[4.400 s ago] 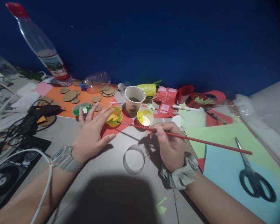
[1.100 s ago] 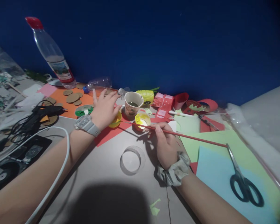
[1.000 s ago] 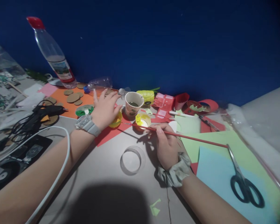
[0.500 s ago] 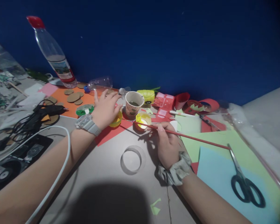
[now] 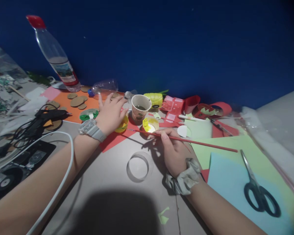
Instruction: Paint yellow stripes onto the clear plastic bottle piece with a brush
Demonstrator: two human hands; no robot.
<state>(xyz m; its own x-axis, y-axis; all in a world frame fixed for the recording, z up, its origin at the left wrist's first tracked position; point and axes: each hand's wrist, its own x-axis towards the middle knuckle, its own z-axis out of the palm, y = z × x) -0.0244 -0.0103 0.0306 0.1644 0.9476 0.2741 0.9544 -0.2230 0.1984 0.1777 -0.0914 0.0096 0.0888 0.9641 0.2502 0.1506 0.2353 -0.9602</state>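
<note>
A long red paintbrush (image 5: 201, 143) is pinched in my right hand (image 5: 173, 150), its tip pointing left toward a small yellow paint pot (image 5: 122, 125). My left hand (image 5: 112, 114) is spread, palm down, behind and beside that pot; whether the fingers touch anything beneath is hidden. Between the hands stands a paper cup (image 5: 140, 107) with dark liquid inside. In front of the cup sits another pot with yellow paint (image 5: 150, 124), close to my right fingers. A clear plastic ring (image 5: 139, 167) lies on the table nearer to me.
Scissors (image 5: 259, 192) lie on blue and green paper at the right. A tall bottle (image 5: 60, 62) with a red cap stands at the back left. Black cables (image 5: 36, 125) and a white cord (image 5: 70, 156) run along the left. Cardboard discs (image 5: 77, 101) rest on orange paper.
The paintbrush has shifted left with my right hand, its tip moving from beside the nearer pot toward the left pot. My left hand stays in place.
</note>
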